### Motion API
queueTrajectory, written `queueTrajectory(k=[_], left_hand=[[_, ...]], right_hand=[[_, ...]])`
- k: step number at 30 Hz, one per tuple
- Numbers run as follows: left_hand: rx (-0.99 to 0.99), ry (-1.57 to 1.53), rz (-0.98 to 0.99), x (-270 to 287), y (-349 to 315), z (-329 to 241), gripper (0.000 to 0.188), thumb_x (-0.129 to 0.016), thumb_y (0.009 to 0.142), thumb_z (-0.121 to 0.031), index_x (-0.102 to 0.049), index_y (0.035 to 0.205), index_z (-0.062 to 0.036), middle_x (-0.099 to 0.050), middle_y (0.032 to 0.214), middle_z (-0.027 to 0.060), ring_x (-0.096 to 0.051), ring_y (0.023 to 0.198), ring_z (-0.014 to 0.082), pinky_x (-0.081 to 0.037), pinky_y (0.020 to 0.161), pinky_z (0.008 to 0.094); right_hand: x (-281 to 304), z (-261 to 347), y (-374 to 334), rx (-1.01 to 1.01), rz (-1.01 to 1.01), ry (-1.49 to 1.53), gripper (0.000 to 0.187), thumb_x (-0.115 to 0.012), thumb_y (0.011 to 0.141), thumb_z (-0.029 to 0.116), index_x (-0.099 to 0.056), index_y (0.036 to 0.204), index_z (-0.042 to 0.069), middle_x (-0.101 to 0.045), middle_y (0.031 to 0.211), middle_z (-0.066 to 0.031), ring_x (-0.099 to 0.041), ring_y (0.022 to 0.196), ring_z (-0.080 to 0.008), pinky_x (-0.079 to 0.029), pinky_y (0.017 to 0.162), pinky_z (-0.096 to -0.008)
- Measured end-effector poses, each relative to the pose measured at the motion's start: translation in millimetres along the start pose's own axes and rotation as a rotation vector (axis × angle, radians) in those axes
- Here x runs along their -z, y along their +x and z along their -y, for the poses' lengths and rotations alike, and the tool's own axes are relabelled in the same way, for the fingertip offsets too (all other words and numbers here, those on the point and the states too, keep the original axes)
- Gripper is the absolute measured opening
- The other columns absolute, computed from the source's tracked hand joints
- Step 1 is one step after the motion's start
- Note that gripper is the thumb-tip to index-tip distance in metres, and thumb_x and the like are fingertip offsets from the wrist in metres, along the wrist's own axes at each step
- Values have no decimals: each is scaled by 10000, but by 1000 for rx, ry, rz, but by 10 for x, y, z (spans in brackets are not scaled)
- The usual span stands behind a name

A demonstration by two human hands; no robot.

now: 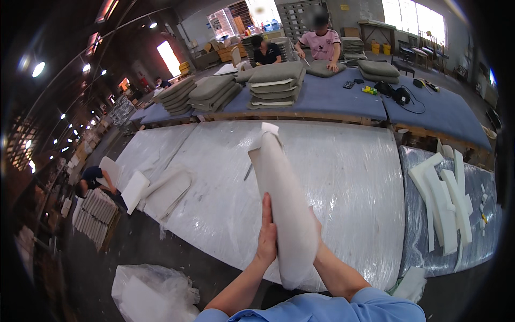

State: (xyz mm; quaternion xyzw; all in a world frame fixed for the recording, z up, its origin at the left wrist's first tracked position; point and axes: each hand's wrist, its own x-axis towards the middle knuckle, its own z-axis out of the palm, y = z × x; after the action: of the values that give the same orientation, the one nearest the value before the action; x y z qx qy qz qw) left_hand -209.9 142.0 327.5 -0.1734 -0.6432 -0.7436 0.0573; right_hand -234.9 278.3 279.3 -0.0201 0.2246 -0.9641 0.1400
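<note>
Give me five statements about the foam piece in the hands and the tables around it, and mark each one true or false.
1. Both hands hold a long white foam piece upright. True: the left hand presses its left side, the right hand is mostly hidden behind it.
2. The foam piece lies flat on the floor. False: it is raised above the plastic-covered table.
3. Grey cushions are stacked on the blue table. True.
4. The white foam offcuts lie at the left. False: they lie at the right.
5. The person wears red sleeves. False: the sleeves are light blue.
</note>
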Motion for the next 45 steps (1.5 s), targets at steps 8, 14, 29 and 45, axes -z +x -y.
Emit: queueTrajectory(k=[8, 14, 29, 45], left_hand=[[172, -153, -140, -7, -553, 315, 880, -422, 1071, -588, -5, 1693, -127, -199, 1699, 122, -273, 1544, 261, -274, 1253, 410], [262, -179, -141, -281, -622, -104, 863, -433, 1077, -456, 29, 1677, -42, -174, 1703, 167, -241, 1559, 280, -233, 1267, 417], [383, 14, -148, 268, 420, 250, 840, -563, 1036, -225, -65, 1676, -4, -237, 1690, 211, -330, 1515, 298, -303, 1226, 378], [-8, 1078, -112, 1014, 1186, 666, 479, -557, 942, 45, -619, 1400, -78, -498, 1527, 118, -574, 1286, 208, -472, 1062, 355]], right_hand=[[167, -318, -216, 70, 153, -145, 629, -590, 1037, 472, -496, 1478, 33, -440, 1610, -106, -402, 1487, -252, -302, 1248, -410], [166, -371, -470, 175, 53, -430, 601, -617, 1042, 379, -436, 1490, 21, -432, 1596, -130, -420, 1456, -240, -299, 1241, -397], [300, -27, 374, 392, -150, -1180, 426, -652, 974, 62, -563, 1389, 35, -607, 1345, -172, -624, 1180, -278, -510, 1006, -364], [311, 151, 1338, 512, -118, -1048, 140, -622, 1043, 142, -687, 1102, 33, -686, 902, -67, -631, 863, -154, -516, 788, -310]])
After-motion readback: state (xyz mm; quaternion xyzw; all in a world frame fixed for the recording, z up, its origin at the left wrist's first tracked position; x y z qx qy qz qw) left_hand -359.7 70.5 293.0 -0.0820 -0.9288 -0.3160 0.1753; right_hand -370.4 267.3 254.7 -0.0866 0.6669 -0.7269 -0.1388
